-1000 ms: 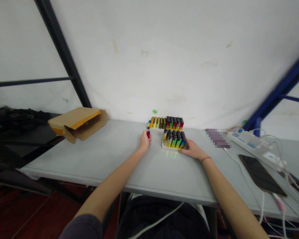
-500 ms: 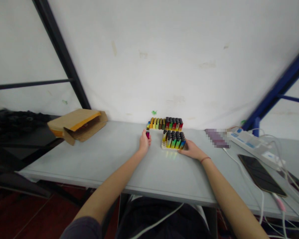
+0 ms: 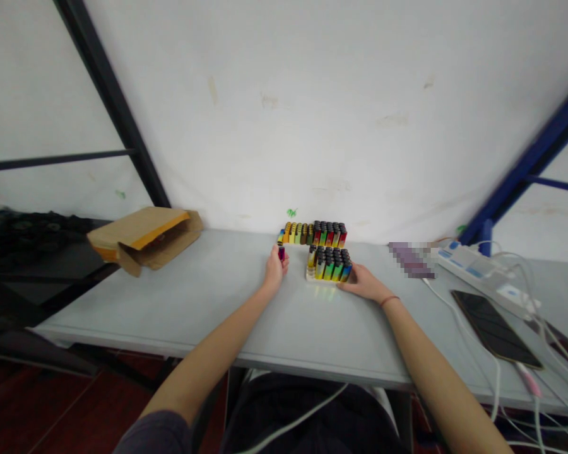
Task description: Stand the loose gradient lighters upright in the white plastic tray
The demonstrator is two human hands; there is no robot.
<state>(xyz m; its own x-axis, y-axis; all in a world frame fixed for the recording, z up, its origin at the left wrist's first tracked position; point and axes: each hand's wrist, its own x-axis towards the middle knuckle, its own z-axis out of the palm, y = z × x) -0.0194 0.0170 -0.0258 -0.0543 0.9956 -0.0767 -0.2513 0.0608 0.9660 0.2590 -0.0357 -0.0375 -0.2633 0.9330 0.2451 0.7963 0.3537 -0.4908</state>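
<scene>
Magenta lighter [image 3: 281, 253]: upright, pinched between the thumb and fingertips of the left hand [image 3: 275, 272], which closes around its lower part. Only its top shows above the fingers. The left hand rests on the table [image 3: 208, 302].

Right hand [image 3: 362, 284]: lies low on the table, fingers loosely extended, fingertips touching the near right corner of the tray of lighters [image 3: 329, 265]. It is not wrapped around the tray. There is a thin red band at the wrist.

Tray of lighters: sits between the two hands, closer to the right one. The lighters stand upright in tight ranks, with dark caps and yellow, green and red bodies. There is a clear gap between the tray and the held lighter.

Row of lighters [image 3: 313, 232]: just beyond both hands, against the wall [image 3: 284, 113]. Its left end is just above the held lighter; contact cannot be told.

Periphery:
- Cardboard box [image 3: 142, 236], open, well off to the left of the left hand, at the far edge of the table.
- Power strip [image 3: 483, 276] with white cables, and a dark phone [image 3: 495, 328] lying flat, both well to the right of the right hand.
</scene>
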